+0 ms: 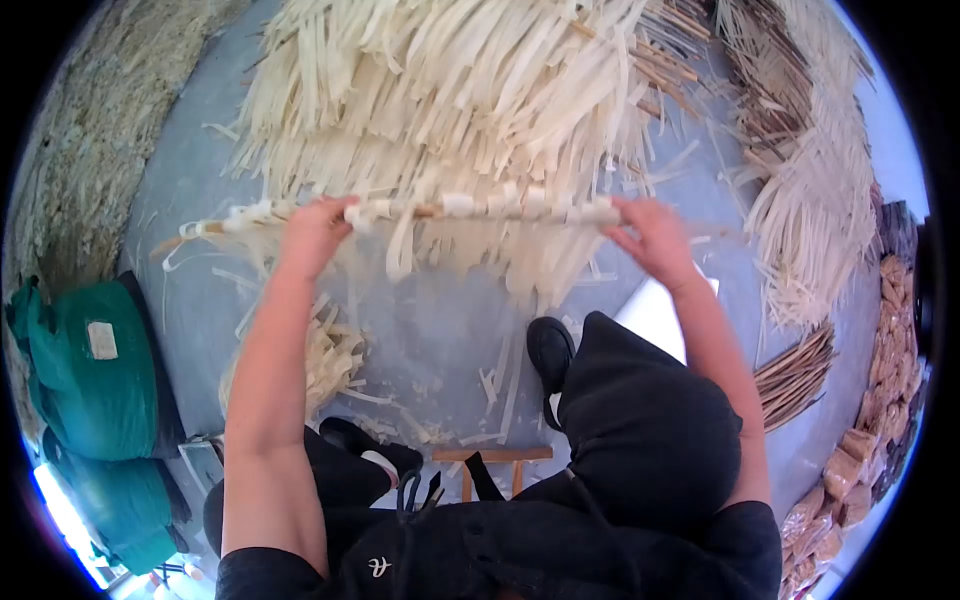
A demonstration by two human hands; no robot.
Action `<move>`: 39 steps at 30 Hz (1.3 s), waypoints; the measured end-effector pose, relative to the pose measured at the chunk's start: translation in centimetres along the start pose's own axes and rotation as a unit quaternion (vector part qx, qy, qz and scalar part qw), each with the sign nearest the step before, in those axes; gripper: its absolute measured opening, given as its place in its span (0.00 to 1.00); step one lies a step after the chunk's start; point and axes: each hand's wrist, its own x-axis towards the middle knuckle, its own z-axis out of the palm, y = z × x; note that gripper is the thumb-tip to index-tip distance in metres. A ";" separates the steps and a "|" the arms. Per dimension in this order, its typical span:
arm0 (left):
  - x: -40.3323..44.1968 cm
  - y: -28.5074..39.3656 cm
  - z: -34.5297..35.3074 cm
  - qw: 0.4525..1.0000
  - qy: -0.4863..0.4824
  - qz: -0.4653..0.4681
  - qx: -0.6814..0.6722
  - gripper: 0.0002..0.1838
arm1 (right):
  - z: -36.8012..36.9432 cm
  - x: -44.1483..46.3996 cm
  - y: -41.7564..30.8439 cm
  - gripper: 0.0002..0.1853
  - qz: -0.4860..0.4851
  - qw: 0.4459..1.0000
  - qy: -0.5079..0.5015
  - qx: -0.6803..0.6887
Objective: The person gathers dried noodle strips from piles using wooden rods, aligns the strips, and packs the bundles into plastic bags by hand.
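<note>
Grey floor (425, 335), pale strips (450, 100) heaped ahead, green sacks (95, 385) at left

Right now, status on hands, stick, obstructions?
Left hand gripping the stick; right hand on it too, blurred. Pale strips hang from stick. Strip pile on floor beyond; nothing visibly blocking.

We see a stick (426, 211) that looks like bare wood, and matt, papery-looking strips (440, 90). The floor (430, 320) looks smooth. We find matt cloth in the black trousers (650, 420), creased fabric in the green sacks (90, 400), glossy plastic wrapping around the brown packages (893, 330).
</note>
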 end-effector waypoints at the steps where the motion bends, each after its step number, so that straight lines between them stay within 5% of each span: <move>1: 0.0 1.1 -1.8 0.999 -0.001 -0.015 -0.037 0.15 | -2.2 0.6 -0.6 0.19 0.008 1.000 -0.005 0.003; 6: -0.4 4.1 -7.6 0.989 0.033 -0.074 -0.125 0.12 | -7.3 1.9 -3.3 0.20 0.024 0.999 0.030 -0.034; 7: -0.4 3.5 -6.8 0.989 0.032 -0.073 -0.126 0.12 | -5.4 1.1 -2.8 0.21 0.079 0.996 -0.032 0.031; 9: -1.1 0.6 -1.9 0.968 -0.169 -0.187 0.003 0.14 | 3.2 -3.1 0.7 0.24 0.116 0.969 -0.211 0.048; 11: -3.5 -5.6 4.7 0.971 -0.178 -0.120 -0.101 0.15 | 4.4 -4.5 -1.0 0.34 0.092 0.928 -0.361 0.012; 14: -4.8 -1.0 2.1 0.984 -0.179 -0.020 -0.009 0.15 | 1.6 -3.3 -2.3 0.33 0.118 0.952 -0.283 0.026; 17: -3.8 1.8 -1.6 0.987 -0.117 -0.098 -0.045 0.16 | -2.5 0.4 -3.3 0.31 0.129 0.968 -0.212 0.039; 18: -3.8 -1.1 -0.5 0.999 -0.040 0.016 -0.011 0.16 | -3.2 1.6 -4.2 0.30 0.109 0.975 -0.195 0.010; 19: -3.3 -0.3 -0.7 0.999 -0.038 0.015 -0.010 0.16 | -3.3 2.7 -4.9 0.30 0.086 0.980 -0.178 -0.017; 20: -2.7 1.4 -1.2 0.997 -0.065 -0.004 0.031 0.16 | -1.0 3.4 -4.4 0.29 0.109 0.938 -0.319 -0.079; 24: -1.8 3.6 2.7 0.990 -0.096 0.049 0.088 0.15 | 7.1 0.5 -3.8 0.29 0.080 0.975 -0.199 0.054; 25: -1.3 4.2 2.7 0.990 -0.092 0.046 0.092 0.15 | 6.1 0.9 -4.4 0.31 0.225 0.927 -0.264 0.145; 27: -1.4 4.4 2.0 0.993 -0.109 0.035 0.042 0.17 | 5.1 1.5 -5.7 0.33 0.347 0.844 -0.329 0.242; 29: -1.7 5.3 -0.5 0.994 -0.079 0.059 0.043 0.16 | 3.8 1.3 -5.2 0.30 0.056 0.961 -0.253 0.099; 33: -0.4 7.8 -8.8 0.981 -0.174 0.051 0.071 0.14 | 1.0 3.1 -6.0 0.32 0.030 0.943 -0.264 0.199; 36: 1.5 9.9 -14.3 0.949 -0.308 -0.006 0.067 0.14 | 0.4 3.3 -6.3 0.28 0.076 0.826 -0.301 0.470; 37: 2.1 10.0 -15.0 0.927 -0.368 -0.043 0.058 0.14 | -0.1 3.9 -6.9 0.28 0.079 0.826 -0.302 0.470; 39: 3.6 8.9 -14.7 0.921 -0.384 -0.050 0.035 0.17 | -1.7 5.9 -8.1 0.23 0.255 0.722 -0.500 0.405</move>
